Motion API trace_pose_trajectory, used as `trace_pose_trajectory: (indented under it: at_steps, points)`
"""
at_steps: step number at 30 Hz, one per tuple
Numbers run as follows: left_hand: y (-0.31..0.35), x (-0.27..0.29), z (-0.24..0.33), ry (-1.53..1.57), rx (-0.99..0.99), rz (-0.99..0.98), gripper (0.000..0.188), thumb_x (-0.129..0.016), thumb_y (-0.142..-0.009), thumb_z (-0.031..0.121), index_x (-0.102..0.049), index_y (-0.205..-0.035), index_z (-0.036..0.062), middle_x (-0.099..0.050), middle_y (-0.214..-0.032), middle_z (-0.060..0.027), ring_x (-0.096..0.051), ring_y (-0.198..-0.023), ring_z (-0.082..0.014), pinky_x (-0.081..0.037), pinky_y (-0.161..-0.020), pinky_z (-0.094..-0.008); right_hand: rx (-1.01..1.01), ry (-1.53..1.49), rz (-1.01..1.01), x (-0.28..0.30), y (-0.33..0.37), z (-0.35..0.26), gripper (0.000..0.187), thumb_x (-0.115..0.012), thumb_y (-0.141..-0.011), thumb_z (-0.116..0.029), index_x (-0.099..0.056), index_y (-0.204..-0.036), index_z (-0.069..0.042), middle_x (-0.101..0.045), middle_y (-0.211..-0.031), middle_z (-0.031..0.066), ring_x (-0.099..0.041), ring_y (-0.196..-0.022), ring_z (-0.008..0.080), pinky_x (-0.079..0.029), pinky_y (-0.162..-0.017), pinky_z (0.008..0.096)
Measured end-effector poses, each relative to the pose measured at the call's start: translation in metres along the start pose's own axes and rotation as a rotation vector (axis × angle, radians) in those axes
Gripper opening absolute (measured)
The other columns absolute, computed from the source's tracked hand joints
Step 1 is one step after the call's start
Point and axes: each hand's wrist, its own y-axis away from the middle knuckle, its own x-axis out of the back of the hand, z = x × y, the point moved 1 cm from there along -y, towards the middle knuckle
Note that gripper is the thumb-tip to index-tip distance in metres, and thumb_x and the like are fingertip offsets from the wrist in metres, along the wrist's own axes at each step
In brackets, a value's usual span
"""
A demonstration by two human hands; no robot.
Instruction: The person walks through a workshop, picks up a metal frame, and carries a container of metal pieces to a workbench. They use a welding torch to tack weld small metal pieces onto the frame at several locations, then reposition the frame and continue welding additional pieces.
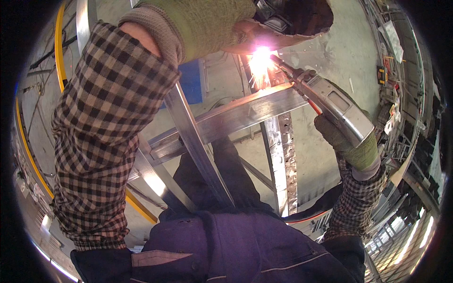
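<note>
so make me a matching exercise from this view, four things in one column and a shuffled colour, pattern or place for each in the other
Things
1. welding torch
2. flat panel
3. sleeves
4. work gloves

Descriptions
a. dull green
b. checked
c. in the right hand, sparks by its tip
d. blue

Pairs: 1-c, 2-d, 3-b, 4-a

sleeves (101,127): black-and-tan check | gloves (207,28): green | torch (339,101): silver-grey | jacket (236,240): navy | sheet (191,82): blue
</note>
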Motion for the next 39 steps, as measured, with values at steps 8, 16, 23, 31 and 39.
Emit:
trace_pose_trajectory:
  at_steps: [8,16,23,31,39]
  points:
    - [0.001,0.0,-0.001,-0.016,0.004,-0.009,0.02,-0.077,-0.082,0.027,-0.08,-0.086,0.008,-0.074,-0.08,-0.0158,-0.074,-0.082,-0.0373,-0.058,-0.082,-0.0484,-0.133,-0.007,-0.043,0.001,-0.001,-0.004,0.036,-0.085,-0.093,-0.023,-0.076,-0.12,-0.002,-0.07,-0.079,0.0001,-0.058,-0.066,0.0062,-0.049,-0.057,0.0276]
    - [-0.004,0.001,-0.002,-0.025,0.005,-0.024,0.019,-0.078,-0.081,0.027,-0.08,-0.086,0.0079,-0.074,-0.079,-0.016,-0.074,-0.082,-0.0372,-0.058,-0.082,-0.0482,-0.174,-0.089,-0.031,0.003,0.004,-0.003,0.036,-0.086,-0.092,-0.02,-0.076,-0.121,-0.002,-0.072,-0.085,0.0,-0.06,-0.071,0.0078,-0.051,-0.062,0.0272]
    - [0.001,0.022,0.014,-0.11,0.061,-0.121,0.019,-0.078,-0.081,0.026,-0.081,-0.085,0.0077,-0.074,-0.079,-0.0161,-0.074,-0.081,-0.0371,-0.058,-0.081,-0.0481,0.652,0.421,0.013,0.013,0.005,0.009,0.036,-0.088,-0.089,-0.017,-0.076,-0.12,-0.004,-0.075,-0.093,0.0018,-0.067,-0.081,0.0093,-0.055,-0.068,0.0274]
    - [0.002,0.0,-0.001,-0.165,0.007,-0.08,0.027,-0.084,-0.082,0.027,-0.075,-0.097,0.0071,-0.072,-0.09,-0.0153,-0.072,-0.091,-0.0356,-0.056,-0.085,-0.0474,0.07,-0.111,0.024,0.02,0.038,0.029,0.032,-0.087,-0.09,-0.014,-0.076,-0.118,-0.003,-0.075,-0.093,0.004,-0.07,-0.082,0.0133,-0.058,-0.069,0.0305]
    - [0.01,-0.014,-0.017,-0.161,-0.071,0.05,0.026,-0.085,-0.082,0.026,-0.072,-0.095,0.0066,-0.069,-0.088,-0.0139,-0.069,-0.085,-0.0367,-0.054,-0.078,-0.0491,0.023,-0.199,0.019,0.022,0.036,0.016,0.033,-0.086,-0.089,-0.014,-0.075,-0.118,-0.005,-0.075,-0.095,0.0057,-0.072,-0.081,0.016,-0.059,-0.072,0.0323]
